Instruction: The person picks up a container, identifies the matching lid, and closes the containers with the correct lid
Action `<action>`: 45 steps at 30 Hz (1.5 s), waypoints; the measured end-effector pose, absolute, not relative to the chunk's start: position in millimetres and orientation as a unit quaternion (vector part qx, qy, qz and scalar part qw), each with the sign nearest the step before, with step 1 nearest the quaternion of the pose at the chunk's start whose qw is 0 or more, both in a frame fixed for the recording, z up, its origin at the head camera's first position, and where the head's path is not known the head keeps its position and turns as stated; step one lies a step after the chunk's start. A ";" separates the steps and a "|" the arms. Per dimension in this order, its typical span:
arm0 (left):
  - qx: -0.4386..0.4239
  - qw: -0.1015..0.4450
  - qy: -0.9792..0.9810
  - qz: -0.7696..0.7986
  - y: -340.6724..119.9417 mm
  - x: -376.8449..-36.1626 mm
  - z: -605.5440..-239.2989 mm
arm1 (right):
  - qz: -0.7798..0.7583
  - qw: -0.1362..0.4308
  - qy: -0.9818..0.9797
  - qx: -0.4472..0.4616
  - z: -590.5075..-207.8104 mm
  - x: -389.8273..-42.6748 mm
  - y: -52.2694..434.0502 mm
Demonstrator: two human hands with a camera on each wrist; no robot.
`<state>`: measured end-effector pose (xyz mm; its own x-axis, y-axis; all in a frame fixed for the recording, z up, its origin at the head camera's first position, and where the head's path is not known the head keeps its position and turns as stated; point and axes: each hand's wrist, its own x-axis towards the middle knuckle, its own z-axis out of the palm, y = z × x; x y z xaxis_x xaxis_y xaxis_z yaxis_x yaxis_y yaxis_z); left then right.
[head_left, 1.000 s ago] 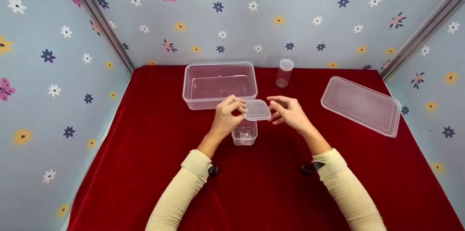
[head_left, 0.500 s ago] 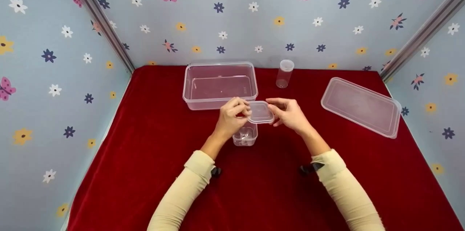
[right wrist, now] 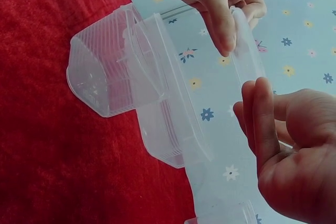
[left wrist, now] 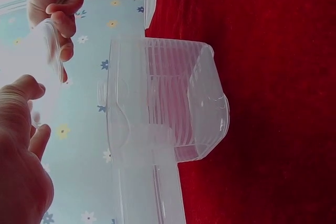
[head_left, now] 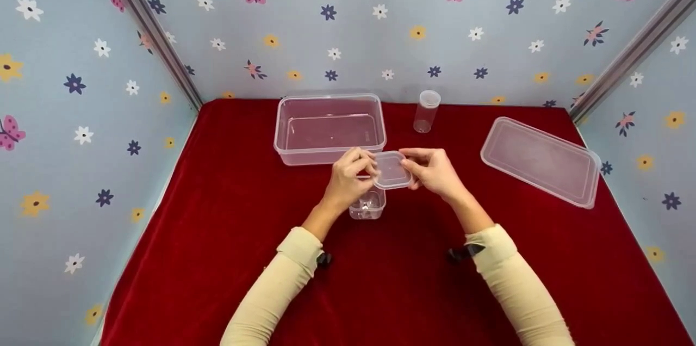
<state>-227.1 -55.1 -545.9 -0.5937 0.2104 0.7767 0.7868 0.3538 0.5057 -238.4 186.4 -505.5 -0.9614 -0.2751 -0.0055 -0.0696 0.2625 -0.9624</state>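
Observation:
A small clear plastic lid is held up between both hands, above and behind a small ribbed clear container. My left hand pinches the lid's left edge, with the thumb seen at it in the left wrist view. At the opposite edge my right hand holds the lid between thumb and fingers. The small container stands uncovered on the red cloth, partly hidden by the left hand in the head view; its ribbed wall shows plainly in the left wrist view.
Behind the hands a large clear rectangular container stands without a lid. A clear cylindrical jar with a cap is upright near the back wall. At the right lies a large rectangular lid. Patterned walls enclose the red cloth.
The small lid has moved slightly right and toward the person, tilting to show more of its face. The right hand has closed onto its edge; the left hand has shifted right with it.

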 end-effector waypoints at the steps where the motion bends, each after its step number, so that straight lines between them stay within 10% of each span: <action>1: -0.327 0.310 -0.763 -0.464 -55.1 -226.9 -546.0 | -0.599 0.085 0.789 -0.108 -505.4 -238.2 186.2; 45: -0.244 0.134 -0.860 -0.426 -75.2 -217.1 -545.3 | -0.599 0.012 0.792 -0.122 -507.5 -235.7 182.2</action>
